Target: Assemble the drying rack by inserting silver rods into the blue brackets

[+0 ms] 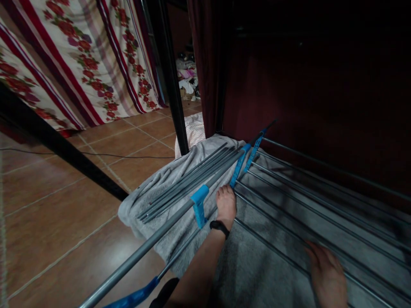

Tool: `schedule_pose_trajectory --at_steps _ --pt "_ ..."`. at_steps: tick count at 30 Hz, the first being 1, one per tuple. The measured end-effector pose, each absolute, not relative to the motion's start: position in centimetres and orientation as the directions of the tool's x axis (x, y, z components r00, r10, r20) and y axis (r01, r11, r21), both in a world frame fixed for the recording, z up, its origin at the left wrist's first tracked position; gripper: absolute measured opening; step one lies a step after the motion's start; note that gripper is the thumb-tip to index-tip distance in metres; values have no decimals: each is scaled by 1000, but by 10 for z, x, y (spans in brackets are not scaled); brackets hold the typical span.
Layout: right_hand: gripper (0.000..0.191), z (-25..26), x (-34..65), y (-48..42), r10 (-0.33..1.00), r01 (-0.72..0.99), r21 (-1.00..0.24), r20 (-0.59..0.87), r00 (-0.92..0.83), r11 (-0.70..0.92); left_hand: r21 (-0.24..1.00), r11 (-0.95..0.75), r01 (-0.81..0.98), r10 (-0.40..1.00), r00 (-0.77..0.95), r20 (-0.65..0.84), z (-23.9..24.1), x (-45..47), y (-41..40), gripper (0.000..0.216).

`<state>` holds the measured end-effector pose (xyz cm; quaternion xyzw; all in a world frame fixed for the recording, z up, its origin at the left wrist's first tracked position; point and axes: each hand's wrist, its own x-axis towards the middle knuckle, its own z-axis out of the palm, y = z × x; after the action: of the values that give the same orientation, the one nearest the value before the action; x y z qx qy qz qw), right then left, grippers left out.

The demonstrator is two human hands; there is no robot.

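Landmark: grey plush blanket (247,273). Rack of thin grey metal rods with blue plastic fittings (269,244) lies across the blanket's right part, running past its side nearest the floor. Left hand (226,203), black wristband (220,229), is above the blanket's middle; fingers curled, grasping the rack's side by the lower end of a blue slotted plastic strip (238,167). Right hand (327,271) is above the blanket's right part, against the rack's rods; can't tell whether its fingers are clenched, partly hidden. Thick grey metal tube (160,232) slants over the blanket; blue plastic bracket (199,205) on it. Loose bundle of thin grey metal rods (191,180) lies on the blanket's left part. Brown tiled floor (64,239) left of the blanket; dark red panel (282,94) behind it; red-flowered striped curtain (86,64) beyond, far left.
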<state>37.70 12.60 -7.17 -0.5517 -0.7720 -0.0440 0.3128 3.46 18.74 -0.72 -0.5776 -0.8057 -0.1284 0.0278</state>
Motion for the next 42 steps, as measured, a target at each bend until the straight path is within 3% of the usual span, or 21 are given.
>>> schedule_pose_trajectory --at_steps 9,21,36,42 --pt "48 -74 382 126 833 882 -269 511 -211 388 192 304 933 921 -340 192 -10 35 189 44" --pt "41 -79 383 128 813 863 -284 541 -217 419 471 312 825 880 -438 183 -10 20 191 21" --pt "45 -75 378 129 806 894 -218 549 -219 391 469 324 822 871 -453 191 -11 22 191 24" --pt "45 -77 379 129 828 889 -257 522 -203 380 449 325 832 869 -450 205 -12 23 191 22"
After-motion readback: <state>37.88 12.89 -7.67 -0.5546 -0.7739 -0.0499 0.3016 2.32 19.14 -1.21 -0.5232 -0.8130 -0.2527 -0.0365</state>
